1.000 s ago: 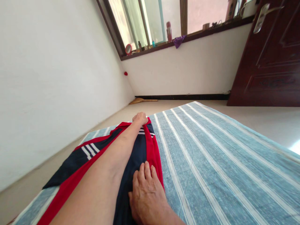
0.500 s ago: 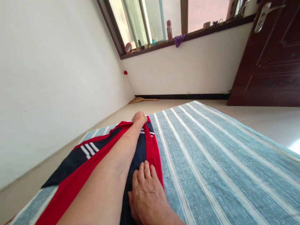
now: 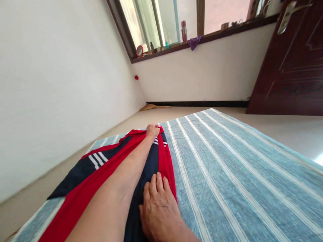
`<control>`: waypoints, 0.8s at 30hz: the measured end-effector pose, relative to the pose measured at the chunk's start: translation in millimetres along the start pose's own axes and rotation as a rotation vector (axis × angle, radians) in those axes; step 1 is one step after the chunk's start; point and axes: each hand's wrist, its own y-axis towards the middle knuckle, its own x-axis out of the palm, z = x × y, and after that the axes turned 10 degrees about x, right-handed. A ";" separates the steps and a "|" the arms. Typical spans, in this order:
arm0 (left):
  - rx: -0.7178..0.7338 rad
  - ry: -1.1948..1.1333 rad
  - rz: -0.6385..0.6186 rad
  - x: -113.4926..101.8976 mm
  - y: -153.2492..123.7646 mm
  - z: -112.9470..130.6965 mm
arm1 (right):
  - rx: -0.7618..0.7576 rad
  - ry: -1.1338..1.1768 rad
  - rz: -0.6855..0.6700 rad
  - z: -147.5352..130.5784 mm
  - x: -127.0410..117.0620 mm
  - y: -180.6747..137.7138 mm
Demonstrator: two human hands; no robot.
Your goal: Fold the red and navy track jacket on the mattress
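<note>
A navy and red sports garment [image 3: 101, 164] with white stripes lies flat on a blue-and-white striped cloth [image 3: 227, 168]. My left hand [image 3: 152, 130] reaches out to the garment's far end, and its fingers are closed on the red edge there. My right hand [image 3: 157, 205] lies flat on the near part of the garment, fingers stretched out and pressing the fabric down beside its red side band.
A white wall runs along the left. A window sill [image 3: 202, 40] at the back holds bottles, a small red mirror and a purple cloth. A dark wooden door [image 3: 290, 64] stands at the right. A broom [image 3: 153, 107] lies on the floor by the far wall.
My left hand has pulled the garment's far end a little nearer and to the right. My right hand has stayed in place.
</note>
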 end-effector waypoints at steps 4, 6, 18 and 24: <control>0.098 0.121 -0.056 -7.1 -17.8 0.2 | -0.005 0.005 -0.007 0.0 -0.3 -0.8; 0.144 0.166 -0.125 -3.7 -27.1 1.6 | -0.004 0.007 -0.016 0.0 -0.5 -1.0; 0.159 0.274 -0.368 18.1 -40.7 3.1 | 0.009 0.002 0.012 2.2 4.2 -1.4; 0.153 0.262 -0.434 18.1 -35.3 2.7 | 0.004 -0.016 0.011 1.3 1.9 -1.5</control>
